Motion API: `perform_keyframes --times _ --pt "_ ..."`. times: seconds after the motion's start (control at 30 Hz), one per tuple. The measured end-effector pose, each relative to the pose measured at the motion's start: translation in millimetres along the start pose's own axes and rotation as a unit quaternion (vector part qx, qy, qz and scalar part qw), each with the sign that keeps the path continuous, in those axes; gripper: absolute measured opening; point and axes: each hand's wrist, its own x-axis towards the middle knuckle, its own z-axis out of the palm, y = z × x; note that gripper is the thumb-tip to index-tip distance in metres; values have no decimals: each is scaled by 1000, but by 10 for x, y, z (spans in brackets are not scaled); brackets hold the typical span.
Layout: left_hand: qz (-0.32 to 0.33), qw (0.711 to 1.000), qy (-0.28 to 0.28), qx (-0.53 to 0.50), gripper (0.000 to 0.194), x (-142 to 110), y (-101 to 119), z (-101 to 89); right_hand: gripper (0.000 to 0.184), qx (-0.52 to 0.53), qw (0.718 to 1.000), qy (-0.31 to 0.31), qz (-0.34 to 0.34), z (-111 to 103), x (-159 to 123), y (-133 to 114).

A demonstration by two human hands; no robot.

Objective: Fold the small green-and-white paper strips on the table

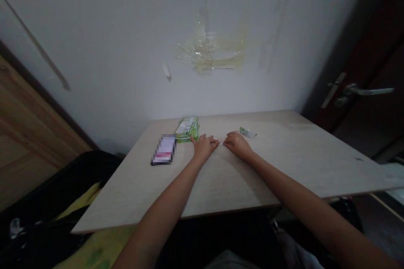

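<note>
Both hands meet over the middle of the table, with a small whitish piece (220,142) between their fingertips; its kind is too small to make out. My left hand (204,146) pinches its left end, the thumb and some fingers spread toward the packets. From the right, my right hand (237,144) closes its fingers on the other end. A stack of green-and-white packets (187,129) lies just beyond and left of my left hand. Behind my right hand is a single green-and-white wrapper (248,133), narrow and crumpled-looking.
A phone (164,149) with a blurred-out screen lies left of the packets. The pale wooden table (303,151) stands against a wall (126,50) with yellowed tape (217,52). A dark door with a metal handle (366,90) is at right; a black bag (85,172) sits at left.
</note>
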Motion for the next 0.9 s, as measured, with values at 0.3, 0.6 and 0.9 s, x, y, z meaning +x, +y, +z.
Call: perform_keyframes --times 0.3,0.6,0.9 --pt "-17 1000 -2 10 27 -22 52 -24 17 -10 999 0 53 79 27 11" --pt "-24 1000 -7 -16 26 -10 40 -3 23 53 991 16 118 230 59 134" --pt "-27 999 6 -28 23 -12 48 -9 17 55 982 38 179 273 80 54"
